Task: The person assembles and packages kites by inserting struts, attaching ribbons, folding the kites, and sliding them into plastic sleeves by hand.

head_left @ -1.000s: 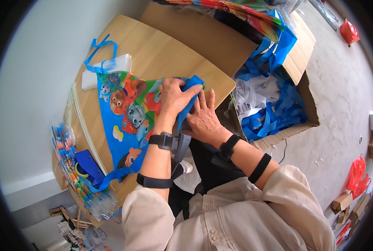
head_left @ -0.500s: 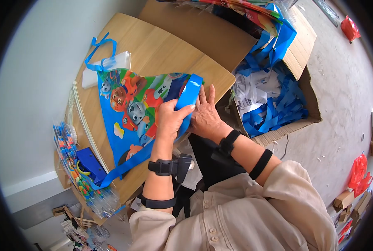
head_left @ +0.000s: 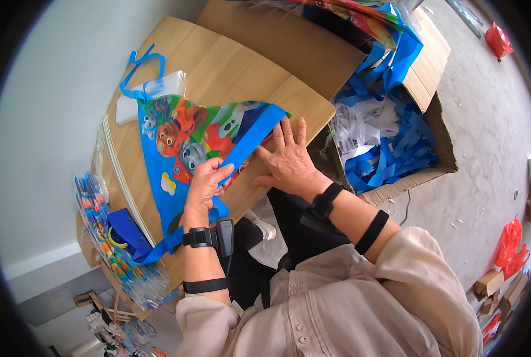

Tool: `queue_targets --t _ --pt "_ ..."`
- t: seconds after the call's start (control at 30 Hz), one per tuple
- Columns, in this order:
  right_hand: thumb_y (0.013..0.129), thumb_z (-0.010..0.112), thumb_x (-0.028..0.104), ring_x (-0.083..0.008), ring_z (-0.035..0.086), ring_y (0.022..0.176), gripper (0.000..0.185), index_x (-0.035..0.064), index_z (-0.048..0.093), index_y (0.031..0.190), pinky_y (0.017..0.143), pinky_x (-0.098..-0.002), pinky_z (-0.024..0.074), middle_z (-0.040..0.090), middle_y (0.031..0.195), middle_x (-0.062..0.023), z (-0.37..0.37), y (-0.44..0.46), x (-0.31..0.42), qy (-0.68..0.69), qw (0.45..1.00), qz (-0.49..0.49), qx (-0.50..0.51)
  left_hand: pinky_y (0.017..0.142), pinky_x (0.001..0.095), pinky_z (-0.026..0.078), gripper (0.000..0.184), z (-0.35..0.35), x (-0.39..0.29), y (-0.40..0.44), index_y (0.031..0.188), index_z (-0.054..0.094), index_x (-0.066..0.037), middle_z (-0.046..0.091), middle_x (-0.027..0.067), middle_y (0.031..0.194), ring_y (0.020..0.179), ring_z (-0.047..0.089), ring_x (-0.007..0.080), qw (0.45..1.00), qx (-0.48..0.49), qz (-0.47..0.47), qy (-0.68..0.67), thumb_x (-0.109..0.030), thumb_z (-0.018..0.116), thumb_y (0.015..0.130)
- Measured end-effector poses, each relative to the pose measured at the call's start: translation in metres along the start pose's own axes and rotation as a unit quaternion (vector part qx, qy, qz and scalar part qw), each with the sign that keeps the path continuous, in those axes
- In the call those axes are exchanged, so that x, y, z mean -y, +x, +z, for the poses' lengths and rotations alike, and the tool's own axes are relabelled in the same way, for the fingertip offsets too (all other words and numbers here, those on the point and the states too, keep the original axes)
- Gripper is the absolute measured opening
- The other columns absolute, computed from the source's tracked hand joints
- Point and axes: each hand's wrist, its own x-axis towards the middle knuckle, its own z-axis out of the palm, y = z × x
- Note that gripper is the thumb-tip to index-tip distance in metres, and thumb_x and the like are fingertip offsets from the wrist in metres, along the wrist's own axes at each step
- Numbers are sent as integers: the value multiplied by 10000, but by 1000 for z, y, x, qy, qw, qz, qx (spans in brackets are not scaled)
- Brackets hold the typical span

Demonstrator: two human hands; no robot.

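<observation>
A blue sheet with printed cartoon animals [head_left: 188, 128] lies on the wooden table [head_left: 241, 68]. A blue strap [head_left: 253, 134] runs slantwise along its right edge. My left hand [head_left: 204, 183] pinches this strap near its lower part, thumb against fingers. Flat at the right edge of the sheet lies my right hand [head_left: 290, 163], fingers spread, fingertips by the strap's upper end. Another blue ribbon [head_left: 152, 59] loops at the sheet's far left corner, over clear plastic bags [head_left: 125, 110].
An open cardboard box [head_left: 450, 143] with blue and white strips stands right of the table. Printed sheets [head_left: 360, 18] hang over its top. At the left are wrapped colourful packs [head_left: 122, 268], a blue tape holder [head_left: 128, 235] and thin white sticks [head_left: 122, 178].
My left hand has slid down and left along the strap, which now lies straighter along the sheet's edge. My right hand has stayed near the table's edge, its fingers now more spread.
</observation>
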Motion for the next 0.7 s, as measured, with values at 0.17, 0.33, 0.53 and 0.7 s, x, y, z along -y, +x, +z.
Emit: queue_targets --t 0.17,0.33,0.53,0.7 --pt "712 673 612 -518 159 1380 783 185 508 1347 1060 -720 52 235 1459 -333 4 -1 -3 0 1000 -5 -1 431 208 310 138 3 11 13 797 615 -58 540 -18 607 486 431 34 989 -106 34 102 -150 708 839" --pt "741 711 367 -385 382 1303 583 52 560 1208 1094 -583 226 468 1331 -204 0 -7 -19 41 995 -43 -79 508 241 364 135 5 12 17 752 618 -38 569 -3 633 548 480 52 976 -134 51 165 -112 702 828" --pt "786 671 302 -311 426 1273 515 17 543 1196 1082 -479 304 507 1301 -148 -18 19 -27 52 981 -80 -168 498 238 368 130 0 21 25 771 631 -19 575 1 637 544 483 57 968 -135 81 197 -113 711 810" --pt "878 503 560 -232 245 1422 727 92 399 1425 1147 -567 73 318 1517 -90 7 26 -40 -70 997 -30 -33 459 243 364 162 -28 7 -1 818 637 -14 589 4 670 542 489 62 994 -8 -3 113 -129 741 772"
